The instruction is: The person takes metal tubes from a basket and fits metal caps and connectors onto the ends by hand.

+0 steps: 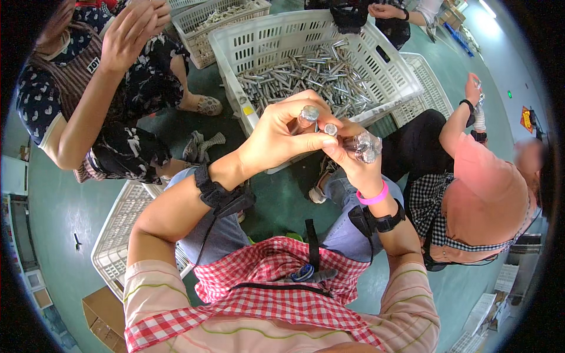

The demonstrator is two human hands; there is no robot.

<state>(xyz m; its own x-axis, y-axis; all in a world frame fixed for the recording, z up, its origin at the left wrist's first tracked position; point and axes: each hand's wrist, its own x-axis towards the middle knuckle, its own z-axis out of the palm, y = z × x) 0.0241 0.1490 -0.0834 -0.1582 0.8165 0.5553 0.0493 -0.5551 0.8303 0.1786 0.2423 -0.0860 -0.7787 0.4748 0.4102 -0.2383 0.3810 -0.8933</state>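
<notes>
Both of my hands meet in front of me, above my knees and at the near edge of a big white plastic basket (376, 109). My left hand (272, 130) is closed around a shiny silver metal rod (309, 113), whose rounded end shows between the fingers. Another rod (331, 129) sits end-on where the thumbs and fingertips of both hands come together; which hand grips it I cannot tell. My right hand (360, 175) is curled round a bunch of several similar metal rods (366, 147), their ends sticking out. Inside the basket lies a loose heap of silver metal rods (306, 76).
A smaller white basket (200, 44) stands behind on the left, another lattice basket (120, 229) at my left side. One person (76, 88) sits at left, another (482, 200) at right, a third (394, 23) across. A cardboard box (103, 317) is at lower left.
</notes>
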